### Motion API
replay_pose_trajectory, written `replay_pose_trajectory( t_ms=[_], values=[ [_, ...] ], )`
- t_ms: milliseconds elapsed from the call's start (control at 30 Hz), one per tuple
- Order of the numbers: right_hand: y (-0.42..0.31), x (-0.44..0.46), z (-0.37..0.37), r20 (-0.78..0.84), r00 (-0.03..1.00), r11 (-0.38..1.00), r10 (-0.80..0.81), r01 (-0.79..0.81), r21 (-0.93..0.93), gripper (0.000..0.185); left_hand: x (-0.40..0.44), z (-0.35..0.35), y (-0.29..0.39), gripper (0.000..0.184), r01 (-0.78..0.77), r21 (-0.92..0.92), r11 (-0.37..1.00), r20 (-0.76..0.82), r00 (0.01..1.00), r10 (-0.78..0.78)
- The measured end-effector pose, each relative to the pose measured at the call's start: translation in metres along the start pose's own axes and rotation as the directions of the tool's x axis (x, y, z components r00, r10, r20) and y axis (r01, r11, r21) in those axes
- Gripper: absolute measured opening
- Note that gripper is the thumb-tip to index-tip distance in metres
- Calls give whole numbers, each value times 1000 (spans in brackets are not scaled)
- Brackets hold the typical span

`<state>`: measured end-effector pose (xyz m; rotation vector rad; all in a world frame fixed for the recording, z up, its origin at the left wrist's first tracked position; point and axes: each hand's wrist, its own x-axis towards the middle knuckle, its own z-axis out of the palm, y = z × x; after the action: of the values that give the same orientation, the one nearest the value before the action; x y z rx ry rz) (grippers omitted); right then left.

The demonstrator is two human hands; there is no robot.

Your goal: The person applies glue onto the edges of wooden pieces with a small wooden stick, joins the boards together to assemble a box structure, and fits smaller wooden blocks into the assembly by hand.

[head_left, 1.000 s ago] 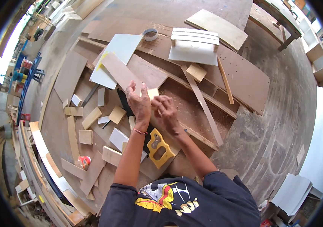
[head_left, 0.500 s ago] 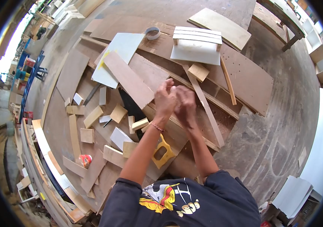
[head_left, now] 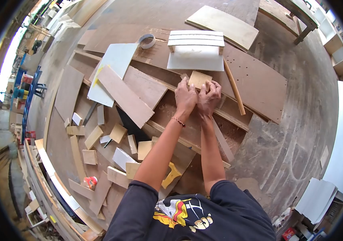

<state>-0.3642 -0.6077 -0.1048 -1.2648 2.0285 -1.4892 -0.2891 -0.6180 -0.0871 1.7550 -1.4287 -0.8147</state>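
Observation:
A small square wooden block point(head_left: 199, 79) sits between both my hands, over the upper end of a thin wooden strip point(head_left: 222, 140) that slants under my right arm. My left hand point(head_left: 186, 96) closes on the block's near left corner, thumb toward the middle. At its right side, my right hand point(head_left: 209, 96) grips with bent fingers. Just beyond the block stands a white slatted piece point(head_left: 196, 54) on a pale base. Beside my left forearm lies a saw with a yellow handle point(head_left: 172, 176); its dark blade point(head_left: 130, 125) is partly covered by blocks and a board.
Several wooden offcuts point(head_left: 94, 137) are scattered to the left. A long plywood piece point(head_left: 125, 96) overlaps a white panel point(head_left: 113, 72). A tape roll point(head_left: 147, 41) lies farther back. A red container point(head_left: 91, 182) is at lower left, and a bench point(head_left: 300, 20) stands at upper right.
My hands have moved away from me, from close together in front of the block to gripping its near sides. The camera view has shifted slightly.

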Motion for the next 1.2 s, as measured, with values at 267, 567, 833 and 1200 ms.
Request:
replay_pose_trajectory(
  t_ms=[267,567,833,1200],
  values=[
    [-38,-40,-33,419,901,733,113,-360,577,48,-60,-96,-1,39,208,-565,798,135,978,-159],
    [-74,-120,-26,818,568,766,-91,-485,422,40,-165,-219,-60,26,182,-576,797,-105,950,-293],
    [-72,-167,-19,891,337,906,-304,390,161,56,-257,-269,-113,18,296,-485,823,-314,819,-480],
    [-91,-190,-32,951,96,761,-294,625,172,87,-286,-262,-179,23,315,-522,793,-412,720,-558]
  ],
)
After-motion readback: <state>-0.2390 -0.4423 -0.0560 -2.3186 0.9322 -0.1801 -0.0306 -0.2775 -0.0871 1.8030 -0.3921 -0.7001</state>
